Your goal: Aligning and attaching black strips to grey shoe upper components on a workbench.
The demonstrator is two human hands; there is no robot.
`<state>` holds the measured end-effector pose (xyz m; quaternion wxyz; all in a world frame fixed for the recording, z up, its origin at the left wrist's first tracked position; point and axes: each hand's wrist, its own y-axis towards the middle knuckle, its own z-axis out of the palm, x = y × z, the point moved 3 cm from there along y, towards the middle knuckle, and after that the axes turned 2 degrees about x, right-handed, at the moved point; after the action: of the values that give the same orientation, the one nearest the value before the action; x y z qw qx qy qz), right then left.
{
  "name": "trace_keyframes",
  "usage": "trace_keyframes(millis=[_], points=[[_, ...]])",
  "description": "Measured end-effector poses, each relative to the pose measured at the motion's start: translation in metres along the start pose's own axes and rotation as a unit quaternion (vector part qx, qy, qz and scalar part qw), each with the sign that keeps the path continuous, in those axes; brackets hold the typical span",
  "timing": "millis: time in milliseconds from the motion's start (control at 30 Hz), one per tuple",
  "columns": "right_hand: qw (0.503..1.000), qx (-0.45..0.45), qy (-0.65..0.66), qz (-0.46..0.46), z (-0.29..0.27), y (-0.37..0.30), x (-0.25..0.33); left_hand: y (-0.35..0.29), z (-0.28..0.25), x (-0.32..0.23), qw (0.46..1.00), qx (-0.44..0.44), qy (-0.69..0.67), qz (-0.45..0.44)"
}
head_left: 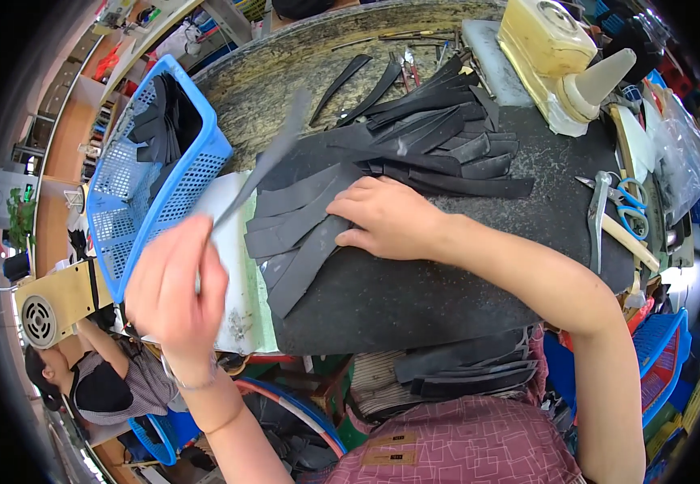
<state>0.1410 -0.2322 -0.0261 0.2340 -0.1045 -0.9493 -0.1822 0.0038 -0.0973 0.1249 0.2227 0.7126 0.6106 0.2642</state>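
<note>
My left hand (176, 290) is raised near the blue basket, its fingers closed on one end of a dark grey strip (269, 161). Motion blurs the strip, which points up and away over the bench. On the black mat, my right hand (394, 219) rests over fanned flat black strips (297, 218). Its fingertips touch them, and a gap shows between thumb and fingers. Beyond it lies a larger heap of overlapping black strips (447, 137). Further strips (471, 363) lie across my lap.
The blue basket (213, 149) at left contains black pieces. At far right stand a yellowish container (543, 48) with a pale nozzle, blue-handled scissors (634, 206) and a metal tool (597, 226). A person (116, 379) sits at lower left by a beige machine (55, 302).
</note>
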Motion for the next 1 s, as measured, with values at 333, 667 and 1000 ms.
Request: trace_keyframes(millis=[333, 667, 1000], points=[[0.980, -0.083, -0.144, 0.112, -0.077, -0.077, -0.020, -0.086, 0.082, -0.156, 0.948, 0.144, -0.103, 0.263], [0.963, 0.031, 0.023, 0.266, -0.084, -0.095, -0.049, -0.112, 0.080, -0.143, 0.952, 0.164, -0.193, 0.171], [0.814, 0.145, 0.359, 0.434, -0.074, -0.133, 0.040, -0.124, 0.082, -0.149, 0.962, 0.128, -0.181, 0.162]])
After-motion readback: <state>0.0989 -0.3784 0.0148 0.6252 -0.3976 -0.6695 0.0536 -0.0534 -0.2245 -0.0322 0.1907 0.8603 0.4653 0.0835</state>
